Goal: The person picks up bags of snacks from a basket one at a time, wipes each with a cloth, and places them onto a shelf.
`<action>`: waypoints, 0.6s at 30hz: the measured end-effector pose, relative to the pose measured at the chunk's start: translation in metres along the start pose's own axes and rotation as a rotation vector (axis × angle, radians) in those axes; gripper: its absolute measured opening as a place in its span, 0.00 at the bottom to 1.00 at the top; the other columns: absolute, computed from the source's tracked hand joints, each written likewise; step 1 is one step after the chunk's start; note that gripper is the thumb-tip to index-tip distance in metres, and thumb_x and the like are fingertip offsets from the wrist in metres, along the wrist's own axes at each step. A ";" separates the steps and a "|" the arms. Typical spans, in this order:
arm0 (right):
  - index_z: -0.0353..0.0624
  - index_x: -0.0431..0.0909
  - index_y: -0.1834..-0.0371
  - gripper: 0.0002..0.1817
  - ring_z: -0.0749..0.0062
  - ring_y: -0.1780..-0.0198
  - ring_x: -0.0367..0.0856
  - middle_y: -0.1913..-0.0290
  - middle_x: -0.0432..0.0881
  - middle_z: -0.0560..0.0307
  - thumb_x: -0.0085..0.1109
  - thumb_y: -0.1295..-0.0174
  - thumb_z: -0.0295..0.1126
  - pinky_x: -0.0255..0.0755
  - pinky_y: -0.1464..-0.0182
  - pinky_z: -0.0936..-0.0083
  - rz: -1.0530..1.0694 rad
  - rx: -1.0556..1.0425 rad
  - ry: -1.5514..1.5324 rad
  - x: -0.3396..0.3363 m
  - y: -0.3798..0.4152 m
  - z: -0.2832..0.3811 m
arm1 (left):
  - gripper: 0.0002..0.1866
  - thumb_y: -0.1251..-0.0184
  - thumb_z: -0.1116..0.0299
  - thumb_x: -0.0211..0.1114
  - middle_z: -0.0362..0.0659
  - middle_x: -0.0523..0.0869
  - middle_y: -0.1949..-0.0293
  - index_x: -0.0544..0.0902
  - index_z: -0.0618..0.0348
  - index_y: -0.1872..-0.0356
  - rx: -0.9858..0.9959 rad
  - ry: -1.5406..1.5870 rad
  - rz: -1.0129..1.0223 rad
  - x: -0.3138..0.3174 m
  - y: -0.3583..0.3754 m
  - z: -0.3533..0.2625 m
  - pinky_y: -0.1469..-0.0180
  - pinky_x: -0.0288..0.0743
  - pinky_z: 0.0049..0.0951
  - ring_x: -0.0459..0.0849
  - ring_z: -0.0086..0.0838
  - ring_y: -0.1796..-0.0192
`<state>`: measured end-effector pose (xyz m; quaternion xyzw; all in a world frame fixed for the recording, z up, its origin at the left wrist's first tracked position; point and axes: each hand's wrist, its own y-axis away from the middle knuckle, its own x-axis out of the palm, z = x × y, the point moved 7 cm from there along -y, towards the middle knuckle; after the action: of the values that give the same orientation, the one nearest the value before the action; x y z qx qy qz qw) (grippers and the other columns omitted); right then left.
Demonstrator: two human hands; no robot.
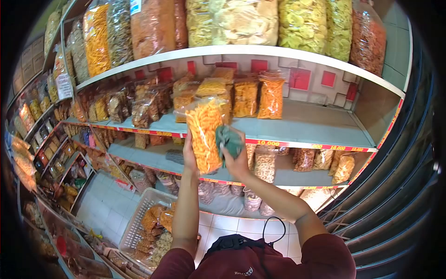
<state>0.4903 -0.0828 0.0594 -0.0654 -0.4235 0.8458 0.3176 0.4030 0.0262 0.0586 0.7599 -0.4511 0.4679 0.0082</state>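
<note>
In front of the shelves, a clear plastic bag of orange snacks is held upright in the head view. My left hand grips the bag along its left side, fingers partly hidden behind it. A bunched dark green cloth is in my right hand, pressed against the bag's right side. Behind the bag, several similar packed snack bags stand on the middle shelf.
Large bags of chips fill the top shelf. Lower shelves carry bags of ring-shaped snacks. A white plastic basket with snack bags stands on the tiled floor at lower left. A dark slatted shutter borders the right side.
</note>
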 end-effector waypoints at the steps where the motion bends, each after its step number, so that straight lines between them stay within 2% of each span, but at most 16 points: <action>1: 0.41 0.67 0.37 0.26 0.69 0.35 0.74 0.36 0.75 0.47 0.64 0.37 0.24 0.68 0.34 0.70 0.037 -0.071 0.061 -0.013 0.004 0.005 | 0.35 0.19 0.41 0.42 0.52 0.78 0.34 0.66 0.60 0.27 -0.039 0.017 0.054 0.008 -0.015 0.012 0.34 0.76 0.44 0.81 0.42 0.36; 3: 0.41 0.66 0.35 0.28 0.66 0.32 0.72 0.32 0.72 0.45 0.64 0.39 0.22 0.66 0.32 0.69 0.113 -0.214 0.185 -0.040 0.005 0.015 | 0.36 0.19 0.41 0.41 0.53 0.78 0.34 0.66 0.61 0.27 -0.114 0.050 0.166 0.026 -0.040 0.034 0.33 0.76 0.44 0.82 0.43 0.37; 4: 0.39 0.66 0.35 0.30 0.62 0.30 0.70 0.31 0.70 0.41 0.66 0.41 0.21 0.63 0.29 0.68 0.072 -0.200 0.229 -0.058 -0.003 0.017 | 0.37 0.20 0.39 0.42 0.53 0.77 0.33 0.65 0.62 0.26 -0.154 -0.034 0.066 0.031 -0.049 0.048 0.33 0.76 0.45 0.82 0.43 0.37; 5: 0.38 0.66 0.34 0.30 0.64 0.32 0.71 0.33 0.71 0.43 0.65 0.41 0.21 0.64 0.30 0.69 0.008 -0.169 0.222 -0.078 -0.013 0.010 | 0.33 0.20 0.41 0.45 0.50 0.81 0.38 0.70 0.60 0.31 -0.173 -0.083 0.078 0.033 -0.065 0.066 0.34 0.75 0.41 0.82 0.37 0.38; 7: 0.36 0.66 0.33 0.30 0.68 0.35 0.74 0.37 0.74 0.46 0.64 0.39 0.20 0.67 0.32 0.70 -0.121 -0.114 0.204 -0.117 -0.035 -0.008 | 0.26 0.18 0.44 0.48 0.43 0.83 0.49 0.75 0.56 0.39 0.073 -0.392 -0.093 0.030 -0.101 0.085 0.39 0.75 0.33 0.80 0.27 0.43; 8: 0.36 0.66 0.34 0.30 0.65 0.37 0.75 0.37 0.74 0.45 0.65 0.40 0.20 0.67 0.33 0.70 -0.146 -0.137 0.151 -0.131 -0.049 -0.003 | 0.20 0.18 0.48 0.51 0.36 0.79 0.56 0.76 0.55 0.45 0.209 -0.557 -0.024 0.029 -0.126 0.094 0.45 0.72 0.28 0.75 0.20 0.48; 9: 0.36 0.67 0.35 0.29 0.65 0.37 0.75 0.38 0.74 0.46 0.65 0.41 0.20 0.67 0.33 0.70 -0.149 -0.192 0.260 -0.147 -0.062 -0.001 | 0.20 0.17 0.50 0.51 0.34 0.79 0.59 0.79 0.58 0.49 0.301 -0.696 -0.057 0.036 -0.142 0.098 0.48 0.71 0.26 0.75 0.19 0.53; 11: 0.35 0.68 0.36 0.29 0.63 0.37 0.75 0.38 0.75 0.46 0.66 0.42 0.20 0.67 0.33 0.69 -0.150 -0.296 0.476 -0.174 -0.086 -0.002 | 0.20 0.17 0.52 0.52 0.36 0.82 0.60 0.81 0.61 0.50 0.304 -0.864 -0.122 0.048 -0.164 0.110 0.48 0.71 0.25 0.76 0.19 0.54; 14: 0.37 0.70 0.40 0.29 0.52 0.37 0.74 0.39 0.73 0.43 0.69 0.46 0.22 0.68 0.34 0.65 -0.147 -0.340 0.575 -0.202 -0.104 -0.011 | 0.27 0.17 0.49 0.48 0.43 0.83 0.42 0.78 0.63 0.37 0.182 -0.932 -0.100 0.055 -0.193 0.141 0.36 0.65 0.28 0.76 0.26 0.39; 16: 0.38 0.70 0.42 0.29 0.44 0.38 0.74 0.41 0.72 0.41 0.70 0.48 0.24 0.70 0.36 0.61 -0.156 -0.363 0.669 -0.212 -0.110 -0.014 | 0.30 0.17 0.47 0.47 0.46 0.85 0.45 0.78 0.66 0.38 0.225 -0.858 -0.103 0.067 -0.194 0.153 0.39 0.68 0.30 0.79 0.28 0.43; 17: 0.38 0.70 0.42 0.29 0.44 0.38 0.74 0.41 0.72 0.40 0.70 0.47 0.24 0.70 0.36 0.61 -0.150 -0.336 0.668 -0.216 -0.109 -0.019 | 0.31 0.17 0.46 0.46 0.48 0.86 0.47 0.79 0.67 0.38 0.246 -0.819 -0.106 0.070 -0.193 0.159 0.40 0.70 0.31 0.80 0.29 0.45; 18: 0.38 0.70 0.42 0.28 0.43 0.38 0.74 0.42 0.72 0.40 0.70 0.47 0.25 0.70 0.36 0.62 -0.147 -0.308 0.667 -0.219 -0.108 -0.028 | 0.38 0.18 0.41 0.41 0.53 0.81 0.38 0.74 0.71 0.34 0.124 -0.759 -0.136 0.038 -0.211 0.182 0.32 0.64 0.35 0.77 0.37 0.36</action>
<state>0.7258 -0.1469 0.0887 -0.3540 -0.4225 0.6794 0.4843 0.6834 0.0469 0.0698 0.9063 -0.3413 0.1783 -0.1742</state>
